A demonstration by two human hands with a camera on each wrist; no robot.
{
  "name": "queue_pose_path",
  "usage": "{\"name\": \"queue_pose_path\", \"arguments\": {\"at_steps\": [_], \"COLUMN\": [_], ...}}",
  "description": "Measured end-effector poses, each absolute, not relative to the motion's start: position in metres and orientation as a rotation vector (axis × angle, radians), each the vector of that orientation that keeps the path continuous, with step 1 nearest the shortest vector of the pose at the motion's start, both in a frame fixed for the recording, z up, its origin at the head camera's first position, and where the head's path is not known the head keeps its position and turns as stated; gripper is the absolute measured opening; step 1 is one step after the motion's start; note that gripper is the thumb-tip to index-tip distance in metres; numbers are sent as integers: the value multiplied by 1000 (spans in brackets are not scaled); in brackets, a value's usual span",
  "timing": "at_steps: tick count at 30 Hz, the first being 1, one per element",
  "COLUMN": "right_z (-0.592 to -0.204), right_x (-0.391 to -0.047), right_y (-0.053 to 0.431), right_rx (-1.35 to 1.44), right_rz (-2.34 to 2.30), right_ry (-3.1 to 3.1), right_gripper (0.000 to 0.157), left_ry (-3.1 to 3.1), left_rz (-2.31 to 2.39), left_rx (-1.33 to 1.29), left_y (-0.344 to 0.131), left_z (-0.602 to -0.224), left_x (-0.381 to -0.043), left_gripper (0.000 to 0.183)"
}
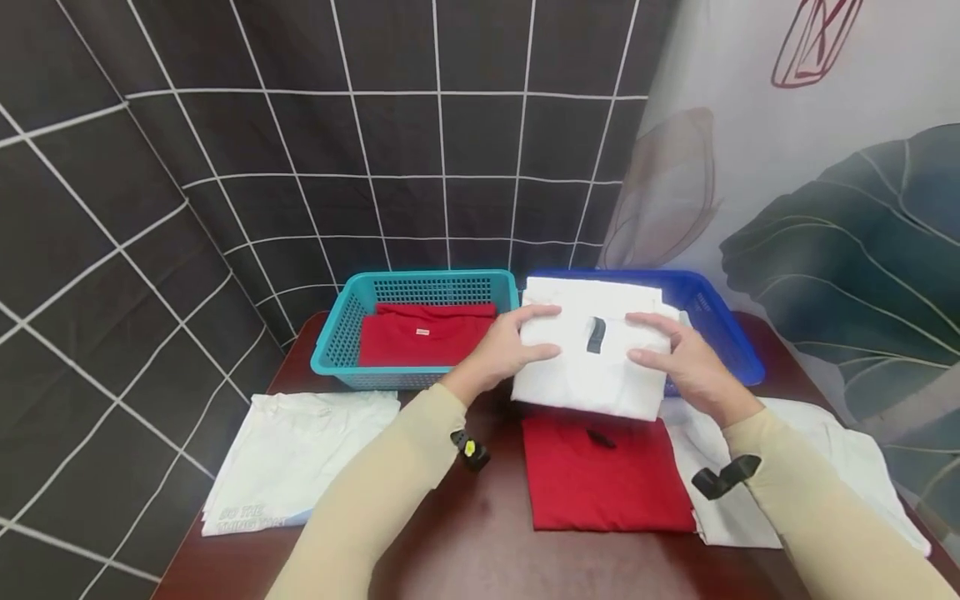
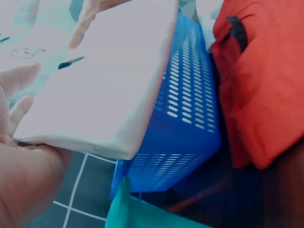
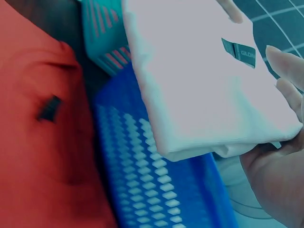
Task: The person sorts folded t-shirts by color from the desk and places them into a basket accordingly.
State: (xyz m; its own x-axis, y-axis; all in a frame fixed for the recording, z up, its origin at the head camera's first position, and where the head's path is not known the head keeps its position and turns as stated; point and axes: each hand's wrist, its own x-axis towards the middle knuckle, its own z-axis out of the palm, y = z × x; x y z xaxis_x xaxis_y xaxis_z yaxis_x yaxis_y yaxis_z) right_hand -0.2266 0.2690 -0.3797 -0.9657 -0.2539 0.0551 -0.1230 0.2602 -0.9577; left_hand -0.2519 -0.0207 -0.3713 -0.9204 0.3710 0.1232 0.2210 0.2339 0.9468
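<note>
Both hands hold a folded white shirt (image 1: 592,371) with a small dark label, lifted over the front edge of the blue basket (image 1: 716,329). My left hand (image 1: 513,346) grips its left side and my right hand (image 1: 671,354) grips its right side, fingers over the top. In the left wrist view the white shirt (image 2: 104,80) hangs above the blue basket (image 2: 185,118), with the left hand (image 2: 23,161) under its edge. In the right wrist view the right hand (image 3: 275,175) clasps the white shirt (image 3: 199,80) at one corner, above the blue basket (image 3: 156,180).
A teal basket (image 1: 341,333) at the back left holds a folded red shirt (image 1: 427,333). Another folded red shirt (image 1: 603,479) lies on the dark table (image 1: 465,533) below the hands. White shirts lie flat at the left (image 1: 292,454) and the right (image 1: 832,467). Curtains close off the back.
</note>
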Motion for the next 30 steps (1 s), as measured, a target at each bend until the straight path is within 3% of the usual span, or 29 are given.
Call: {"name": "queue_pose_path", "arguments": {"at_steps": [17,30], "right_z": [-327,-365], "right_x": [-285,-305], "right_y": [309,314], "right_rx": [-266,-113], "right_rz": [-1455,-1454], "right_ry": [2677,2551], "right_gripper": [68,73], "left_ry": [2437,2346], "left_rz": [1786,1789], "left_rx": [554,390], "left_y": [27,39], "left_z": [-349,-386], "left_x": [-311,-321], "left_gripper": [52,51]}}
